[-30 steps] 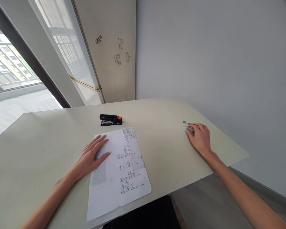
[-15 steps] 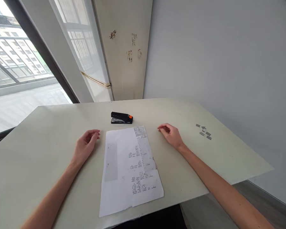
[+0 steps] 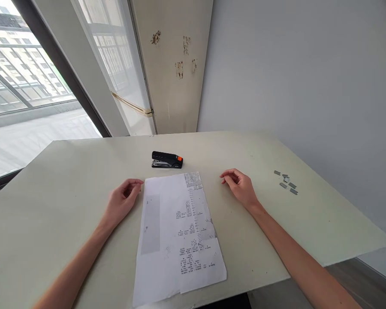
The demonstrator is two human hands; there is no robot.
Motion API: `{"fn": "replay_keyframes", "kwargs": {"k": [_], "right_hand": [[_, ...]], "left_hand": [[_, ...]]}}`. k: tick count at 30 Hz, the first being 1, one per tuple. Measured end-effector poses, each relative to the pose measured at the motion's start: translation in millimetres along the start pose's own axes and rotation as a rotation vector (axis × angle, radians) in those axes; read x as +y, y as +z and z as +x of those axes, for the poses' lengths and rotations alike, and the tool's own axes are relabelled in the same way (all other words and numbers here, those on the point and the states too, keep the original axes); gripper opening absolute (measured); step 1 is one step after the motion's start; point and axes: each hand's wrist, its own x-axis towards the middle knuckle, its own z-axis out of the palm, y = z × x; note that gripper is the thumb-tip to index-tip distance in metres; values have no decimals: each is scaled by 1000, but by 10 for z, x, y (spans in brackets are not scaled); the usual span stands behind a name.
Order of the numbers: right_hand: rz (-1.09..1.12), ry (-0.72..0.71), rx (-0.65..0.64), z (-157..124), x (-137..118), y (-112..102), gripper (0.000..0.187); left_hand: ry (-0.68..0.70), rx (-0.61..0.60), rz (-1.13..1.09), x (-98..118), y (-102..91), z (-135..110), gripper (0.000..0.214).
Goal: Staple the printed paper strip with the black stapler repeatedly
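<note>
Printed paper (image 3: 169, 236) lies on the tabletop (image 3: 80, 171) between my left hand (image 3: 124, 198), just beside its edge, and right hand (image 3: 242, 187), farther off, both loosely closed; a black stapler (image 3: 167, 160) sits beyond its far edge.

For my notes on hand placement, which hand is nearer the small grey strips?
Right. The right hand is to the left of the small grey strips, apart from them; the left hand is much farther left, beyond the printed sheet.
</note>
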Motion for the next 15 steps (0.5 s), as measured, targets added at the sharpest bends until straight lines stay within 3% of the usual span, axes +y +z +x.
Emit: {"fn": "replay_keyframes", "kwargs": {"k": [15], "right_hand": [[-32,-19,2,-30,-28,-18,17]], "left_hand": [[13,-7,52,26,18,-2,36]]}}
